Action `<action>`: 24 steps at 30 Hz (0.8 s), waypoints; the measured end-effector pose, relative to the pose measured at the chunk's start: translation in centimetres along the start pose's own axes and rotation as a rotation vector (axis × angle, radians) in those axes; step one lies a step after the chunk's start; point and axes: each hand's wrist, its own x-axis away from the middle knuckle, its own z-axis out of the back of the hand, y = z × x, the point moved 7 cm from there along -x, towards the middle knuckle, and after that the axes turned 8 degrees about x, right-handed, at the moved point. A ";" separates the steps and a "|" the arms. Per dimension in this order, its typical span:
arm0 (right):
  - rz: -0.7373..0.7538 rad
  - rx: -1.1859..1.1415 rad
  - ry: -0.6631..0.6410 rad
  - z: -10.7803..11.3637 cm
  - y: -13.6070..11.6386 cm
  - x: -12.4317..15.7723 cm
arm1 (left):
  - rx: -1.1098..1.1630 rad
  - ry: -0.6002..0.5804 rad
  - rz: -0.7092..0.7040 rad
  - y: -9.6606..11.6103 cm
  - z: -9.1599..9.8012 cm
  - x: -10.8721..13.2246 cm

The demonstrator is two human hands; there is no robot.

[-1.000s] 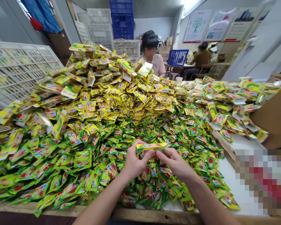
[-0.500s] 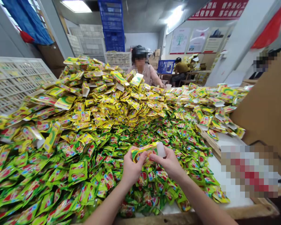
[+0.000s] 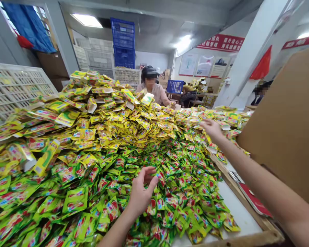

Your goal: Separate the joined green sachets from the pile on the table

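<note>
The empty left hand (image 3: 141,192) hovered loosely spread over green sachets (image 3: 185,178), while the open right hand (image 3: 211,127) touched flat cartons (image 3: 229,118) along the table's (image 3: 237,209) right edge, where picking one would need a pinch.

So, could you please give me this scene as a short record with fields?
left hand: open, empty, just above the green sachets
right hand: open, stretched out beside the boxes at the far right
middle heap: yellow sachets
far left heap: folded cartons
right edge: brown cardboard
across the table: a co-worker
</note>
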 end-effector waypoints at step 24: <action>-0.305 -0.599 -0.748 -11.4 -1.2 16.6 | -1.227 0.401 0.264 1.3 8.8 -3.7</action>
